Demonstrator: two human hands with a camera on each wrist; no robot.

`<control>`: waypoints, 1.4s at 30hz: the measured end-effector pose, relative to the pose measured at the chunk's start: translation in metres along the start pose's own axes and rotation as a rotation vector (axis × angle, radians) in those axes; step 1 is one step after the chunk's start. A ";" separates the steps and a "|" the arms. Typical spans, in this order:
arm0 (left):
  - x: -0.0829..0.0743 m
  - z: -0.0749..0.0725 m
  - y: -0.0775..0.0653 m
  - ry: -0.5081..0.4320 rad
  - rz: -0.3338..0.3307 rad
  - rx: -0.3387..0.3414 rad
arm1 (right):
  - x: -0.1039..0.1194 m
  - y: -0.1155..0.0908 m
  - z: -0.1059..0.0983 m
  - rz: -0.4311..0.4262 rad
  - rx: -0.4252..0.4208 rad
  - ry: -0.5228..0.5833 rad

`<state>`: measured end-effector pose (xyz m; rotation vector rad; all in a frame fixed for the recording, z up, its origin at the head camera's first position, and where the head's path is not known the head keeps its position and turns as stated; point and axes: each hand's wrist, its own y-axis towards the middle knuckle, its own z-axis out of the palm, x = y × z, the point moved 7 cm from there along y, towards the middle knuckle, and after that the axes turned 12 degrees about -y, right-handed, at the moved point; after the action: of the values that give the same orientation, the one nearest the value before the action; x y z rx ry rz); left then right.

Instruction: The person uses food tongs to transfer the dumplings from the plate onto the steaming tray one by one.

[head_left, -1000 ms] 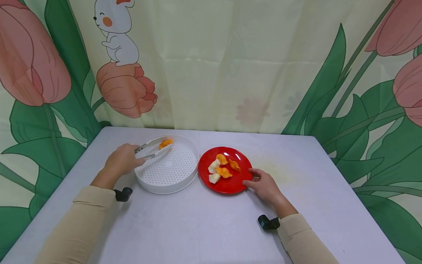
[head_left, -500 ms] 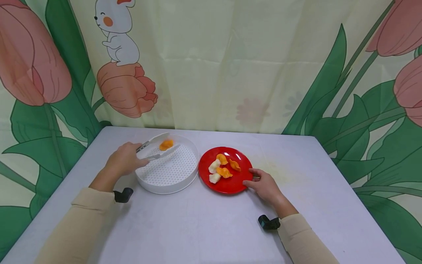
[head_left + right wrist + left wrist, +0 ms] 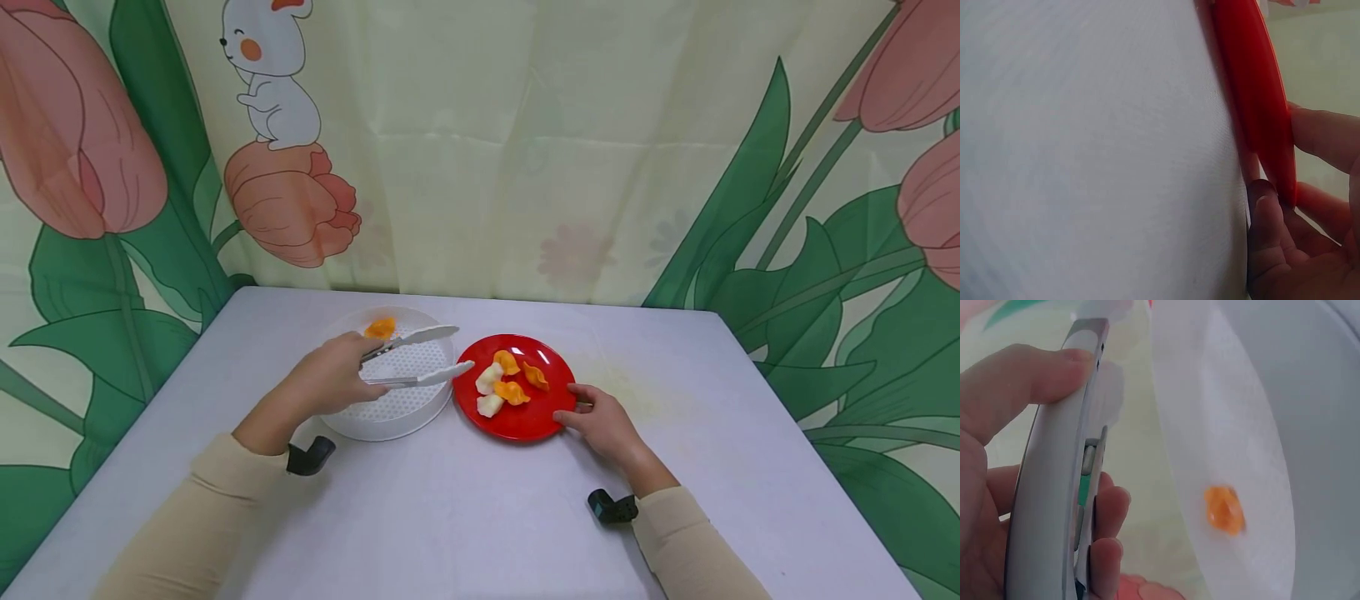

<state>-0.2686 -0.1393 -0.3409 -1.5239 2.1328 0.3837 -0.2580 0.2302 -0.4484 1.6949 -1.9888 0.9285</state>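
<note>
In the head view my left hand (image 3: 330, 377) grips metal tongs (image 3: 431, 334), whose pale tips are spread apart with nothing between them. The tips reach over the right side of a round white steamer tray (image 3: 378, 430) with a perforated bottom, to the edge of a red plate (image 3: 525, 423). An orange dumpling (image 3: 380, 328) lies at the back of the tray; the left wrist view shows it beyond the tongs (image 3: 1054, 487). On the plate lie several orange dumplings (image 3: 512, 392) and white dumplings (image 3: 490, 406). My right hand (image 3: 600, 421) holds the plate's right rim, thumb on the near side.
A white cloth covers the table (image 3: 465, 517). Behind it hangs a curtain (image 3: 465, 167) printed with tulips and a rabbit. The tray and plate stand side by side, nearly touching.
The tongs have opened and let go of the orange dumpling in the tray. My left hand has moved right with the tongs towards the plate; my right hand stays at the rim.
</note>
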 end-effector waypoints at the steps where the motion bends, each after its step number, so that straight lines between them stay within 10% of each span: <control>1: -0.004 0.003 0.000 0.002 0.011 0.011 | 0.000 0.000 0.000 0.000 0.000 0.001; 18: -0.056 0.053 0.017 -0.002 0.017 0.112 | -0.001 0.001 0.000 0.002 -0.003 0.003; 42: -0.058 0.068 0.030 -0.038 0.014 0.126 | 0.000 0.000 0.000 0.005 -0.008 -0.001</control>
<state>-0.2671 -0.0492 -0.3683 -1.4210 2.0975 0.2750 -0.2576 0.2297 -0.4482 1.6874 -1.9956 0.9209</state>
